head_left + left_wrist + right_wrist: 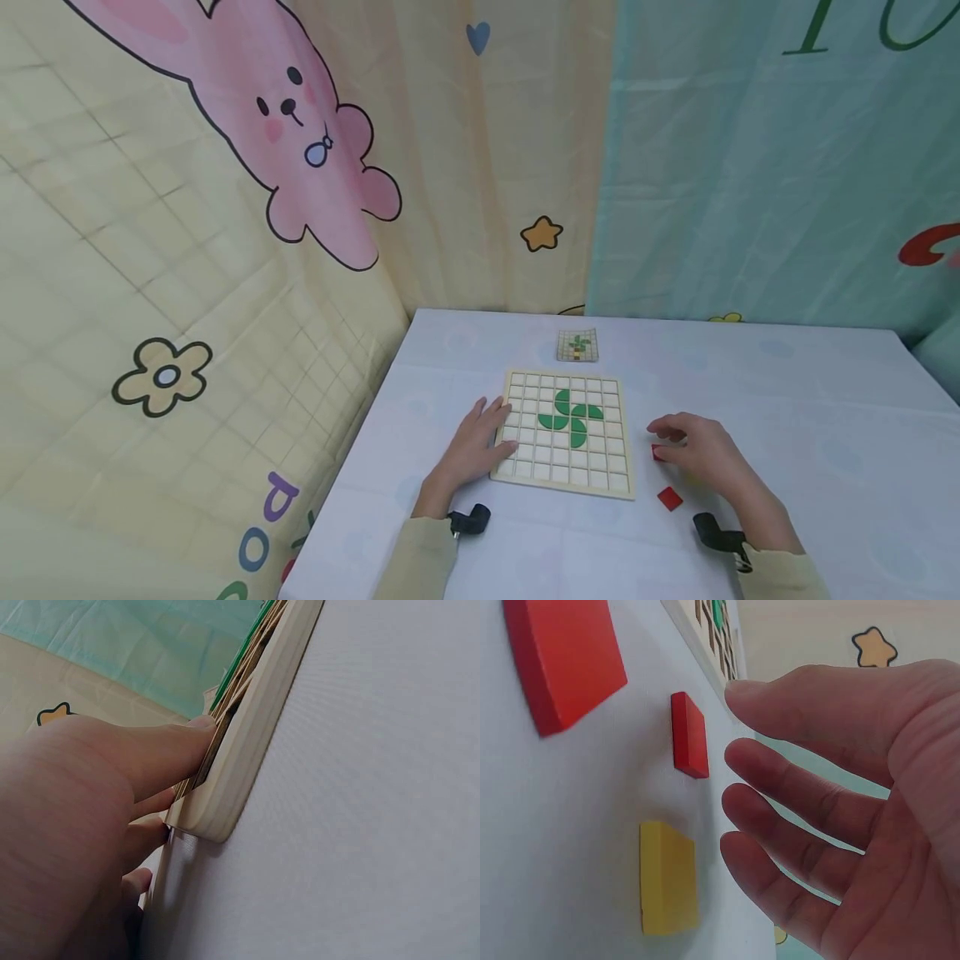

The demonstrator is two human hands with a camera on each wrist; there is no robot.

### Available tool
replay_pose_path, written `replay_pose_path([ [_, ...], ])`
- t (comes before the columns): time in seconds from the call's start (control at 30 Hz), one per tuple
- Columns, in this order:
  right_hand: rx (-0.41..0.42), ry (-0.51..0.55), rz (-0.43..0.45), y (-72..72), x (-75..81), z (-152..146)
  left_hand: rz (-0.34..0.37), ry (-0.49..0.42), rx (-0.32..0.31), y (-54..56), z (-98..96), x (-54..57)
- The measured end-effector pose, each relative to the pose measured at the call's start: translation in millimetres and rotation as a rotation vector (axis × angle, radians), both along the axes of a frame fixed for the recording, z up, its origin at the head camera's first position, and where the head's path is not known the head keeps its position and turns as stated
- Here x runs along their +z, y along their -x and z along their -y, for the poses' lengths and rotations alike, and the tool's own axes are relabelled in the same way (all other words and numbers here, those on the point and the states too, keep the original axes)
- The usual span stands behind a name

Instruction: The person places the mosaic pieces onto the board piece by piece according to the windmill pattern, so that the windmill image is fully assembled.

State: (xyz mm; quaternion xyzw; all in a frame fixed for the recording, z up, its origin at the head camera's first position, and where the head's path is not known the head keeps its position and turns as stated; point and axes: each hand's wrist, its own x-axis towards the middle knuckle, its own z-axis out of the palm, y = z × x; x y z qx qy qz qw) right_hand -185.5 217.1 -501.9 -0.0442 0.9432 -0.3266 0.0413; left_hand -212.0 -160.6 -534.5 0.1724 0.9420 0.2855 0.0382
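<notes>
My left hand (474, 446) rests on the left edge of a square wooden grid board (562, 490), its fingers spread. In the left wrist view its thumb (169, 750) lies on top of the frame near a corner. Several green rounded pieces (555, 422) form a pinwheel in the grid. Right of the board, my right hand (701, 450) hovers with loosely bent fingers and holds nothing. One red tile (690, 735) lies just beyond its fingertips, partly hidden in the head view. Another red square tile (670, 498) lies nearer me. A yellow block (667, 877) sits below the fingers, mostly covered by the hand from above.
Behind the board lies a small pattern card (577, 345) with a printed grid and green shapes. The table wears a white cloth (825, 417). Printed curtains (480, 167) hang at its back and left side. A dark wrist camera (718, 533) sits on each forearm.
</notes>
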Motion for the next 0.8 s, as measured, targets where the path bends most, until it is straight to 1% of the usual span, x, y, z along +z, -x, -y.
replay_pose_path([
  [0.2,0.012,-0.036,0.006,1.7,-3.9,-6.0,-0.004,-0.008,0.0,-0.2,0.5,-1.5],
  [0.47,-0.008,-0.064,0.021,-0.1,-7.7,-6.7,0.001,-0.006,0.002,-1.6,1.8,-0.8],
  [0.6,-0.004,-0.089,0.017,0.6,-7.9,-7.9,0.001,-0.014,-0.001,0.0,1.8,-1.7],
  [0.8,-0.012,-0.092,0.028,0.5,-6.0,-8.4,-0.02,0.017,-0.011,2.9,1.3,-4.6],
])
